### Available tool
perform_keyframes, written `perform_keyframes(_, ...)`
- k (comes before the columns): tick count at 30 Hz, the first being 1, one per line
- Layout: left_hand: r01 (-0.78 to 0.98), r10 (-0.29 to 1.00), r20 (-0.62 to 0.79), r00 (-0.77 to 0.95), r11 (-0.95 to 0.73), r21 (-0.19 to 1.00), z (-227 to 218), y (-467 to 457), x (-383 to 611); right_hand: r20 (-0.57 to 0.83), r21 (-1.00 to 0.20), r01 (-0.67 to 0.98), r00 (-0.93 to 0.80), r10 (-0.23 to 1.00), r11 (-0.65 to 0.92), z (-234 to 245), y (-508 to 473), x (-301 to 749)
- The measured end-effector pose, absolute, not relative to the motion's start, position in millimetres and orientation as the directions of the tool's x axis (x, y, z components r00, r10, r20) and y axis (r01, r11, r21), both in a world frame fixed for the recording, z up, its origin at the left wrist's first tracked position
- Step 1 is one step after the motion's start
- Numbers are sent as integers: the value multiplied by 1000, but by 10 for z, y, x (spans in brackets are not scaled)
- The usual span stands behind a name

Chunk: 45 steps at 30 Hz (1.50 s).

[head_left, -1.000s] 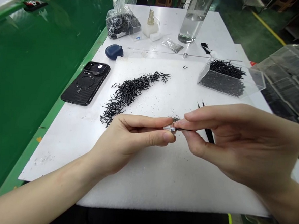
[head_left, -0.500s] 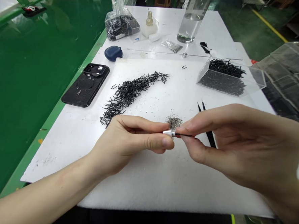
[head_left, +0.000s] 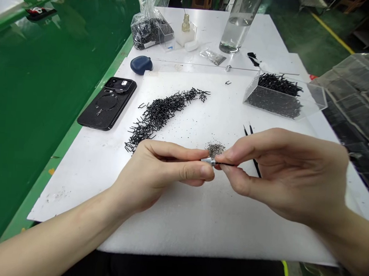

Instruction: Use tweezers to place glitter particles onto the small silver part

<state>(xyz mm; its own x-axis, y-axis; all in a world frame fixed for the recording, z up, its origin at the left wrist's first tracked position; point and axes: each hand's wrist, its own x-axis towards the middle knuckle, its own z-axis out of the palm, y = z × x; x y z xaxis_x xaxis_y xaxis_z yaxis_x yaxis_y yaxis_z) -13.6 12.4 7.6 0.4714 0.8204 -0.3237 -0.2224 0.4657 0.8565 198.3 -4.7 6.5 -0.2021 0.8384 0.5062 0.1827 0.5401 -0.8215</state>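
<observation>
My left hand [head_left: 160,172] pinches a small silver metal cylinder [head_left: 208,160] between thumb and forefinger. My right hand [head_left: 282,173] pinches a thin black wire piece [head_left: 225,164] whose end meets the cylinder, so the fingertips of both hands nearly touch. Just beyond them lies a small heap of grey grit [head_left: 215,148]. Black tweezers [head_left: 252,148] lie partly hidden under my right hand. A long pile of bent black wire pieces [head_left: 161,115] spreads on the white foam sheet [head_left: 185,225] beyond my left hand.
A clear acrylic box of black pieces [head_left: 276,100] stands at the right of the foam. A phone in a black case [head_left: 106,108] and a blue pouch [head_left: 141,64] lie left. At the back stand a water glass [head_left: 236,31] and a plastic bag of black pieces [head_left: 145,31]. A green bench edge [head_left: 79,127] runs along the left.
My right hand has drawn in slightly to the left, showing more of the tweezers. Both hands keep their hold on the cylinder and the wire piece.
</observation>
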Motion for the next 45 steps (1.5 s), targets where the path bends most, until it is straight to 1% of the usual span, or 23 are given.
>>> perform_keyframes(4, -227, 829, -320, 458, 457, 860, 70, 123, -134, 514, -811, 204, -201, 834, 549, 57, -44, 1985)
perform_keyframes(11, -222, 829, -309, 465, 447, 866, 60, 111, -146, 503, -828, 174, -189, 843, 533, 57, -37, 1972)
perform_keyframes(18, -215, 841, -317, 439, 441, 872, 68, 118, -129, 570, -779, 180, -198, 798, 601, 38, -7, 1979)
perform_keyframes(25, -212, 853, -308, 421, 423, 881, 61, 118, -113, 575, -767, 215, -187, 797, 604, 44, -3, 1979)
perform_keyframes(30, -230, 863, -272, 426, 394, 890, 44, 109, -126, 576, -773, 197, -178, 797, 603, 30, 1, 1980)
perform_keyframes(35, -253, 864, -254, 435, 388, 886, 51, 114, -123, 593, -771, 131, -207, 778, 623, 28, 26, 1997)
perform_keyframes(42, -252, 873, -233, 427, 363, 897, 34, 121, -114, 601, -763, 130, -216, 769, 633, 33, 33, 2002)
perform_keyframes(45, -241, 885, -212, 414, 331, 912, 13, 114, -109, 581, -785, 109, -210, 786, 609, 26, 26, 1994)
